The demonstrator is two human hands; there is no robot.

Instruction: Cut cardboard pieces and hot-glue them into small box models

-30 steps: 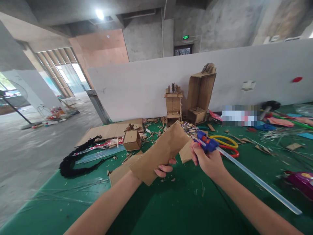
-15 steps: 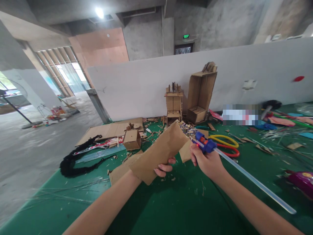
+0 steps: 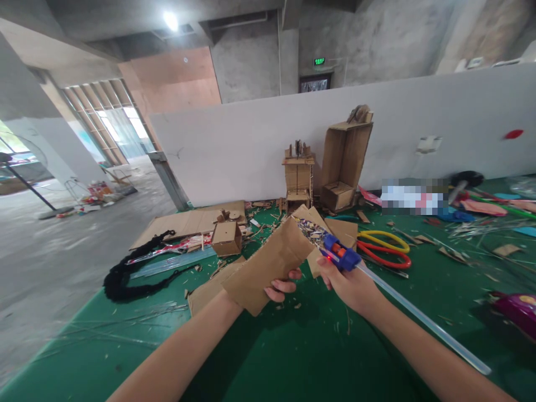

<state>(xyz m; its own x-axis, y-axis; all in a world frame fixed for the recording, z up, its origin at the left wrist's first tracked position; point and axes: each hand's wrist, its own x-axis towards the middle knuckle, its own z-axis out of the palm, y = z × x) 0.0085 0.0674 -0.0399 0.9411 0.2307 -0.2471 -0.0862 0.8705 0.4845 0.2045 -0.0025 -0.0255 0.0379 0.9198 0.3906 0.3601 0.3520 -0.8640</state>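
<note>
My left hand (image 3: 281,287) grips a folded brown cardboard piece (image 3: 268,265) from below, holding it tilted above the green table (image 3: 293,357). Only its fingertips show under the cardboard's edge. My right hand (image 3: 345,282) holds a blue hot glue gun (image 3: 338,255) with a red light on it. A long clear glue stick (image 3: 422,319) trails from its back toward the lower right. The gun's nozzle rests against the upper inner edge of the cardboard, where colourful specks show.
Yellow and red scissors (image 3: 385,248) lie just right of the glue gun. Cardboard models (image 3: 298,176) and an upright box (image 3: 345,156) stand against the white partition. A small cardboard box (image 3: 226,237), flat sheets, a black cord (image 3: 125,276) and scraps litter the left. A purple object (image 3: 517,310) lies far right.
My right hand and the glue gun have slid left and slightly down along the cardboard's upper edge. My left hand has kept the cardboard nearly still.
</note>
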